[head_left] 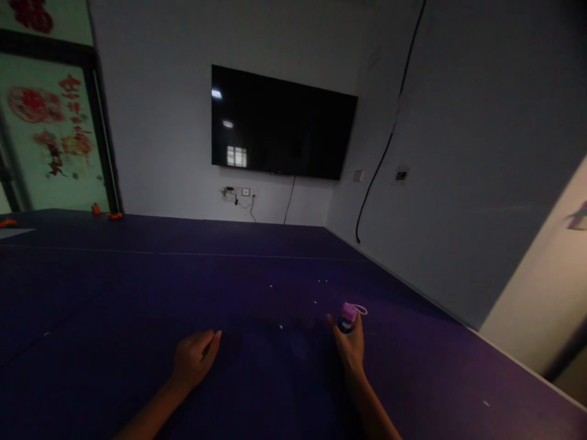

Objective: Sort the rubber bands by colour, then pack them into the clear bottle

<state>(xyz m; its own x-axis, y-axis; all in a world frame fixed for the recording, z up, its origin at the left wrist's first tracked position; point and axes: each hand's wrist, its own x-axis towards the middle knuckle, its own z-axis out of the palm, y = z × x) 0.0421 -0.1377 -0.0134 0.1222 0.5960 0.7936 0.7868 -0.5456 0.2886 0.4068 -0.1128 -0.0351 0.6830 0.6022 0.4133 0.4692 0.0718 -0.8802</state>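
Observation:
My right hand (351,348) is around a small dark bottle (346,325) with a pink cap and a pale pink loop sticking out to the right. The thumb lies on the bottle's left side and the fingers on its right; the hand hides its lower part. To the left, my left hand (195,359) hovers over or rests on the dark blue-purple surface (257,379), fingers curled in and thumb near the index finger. Nothing shows in that hand, though its palm side is hidden.
Small white scraps (281,327) are scattered on the surface. Orange objects (114,216) lie at the far left by a decorated glass door (50,128). Ahead, a television (282,125) hangs above wall sockets (245,192). A black cable (383,153) runs down the right wall.

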